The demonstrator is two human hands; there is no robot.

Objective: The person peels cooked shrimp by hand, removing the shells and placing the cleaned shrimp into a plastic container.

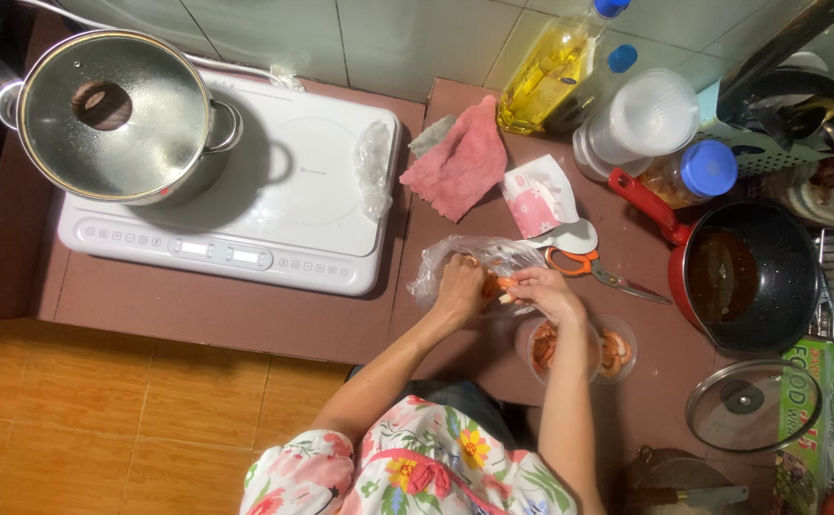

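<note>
My left hand (459, 283) and my right hand (545, 290) meet over a clear plastic bag (455, 256) on the brown counter (245, 319). Between the fingers of both hands is a small orange shrimp (496, 285). Just below my right hand stands a clear plastic bowl (622, 348) holding more orange shrimp. Orange-handled scissors (588, 267) lie right of the bag.
A white induction cooker (293, 200) carries a steel pot with a glass lid (112, 114). A pink cloth (460, 162), oil bottle (545, 72), jars, a red-handled black pan (746, 277) and a loose glass lid (751, 405) crowd the right side. Orange floor tiles lie lower left.
</note>
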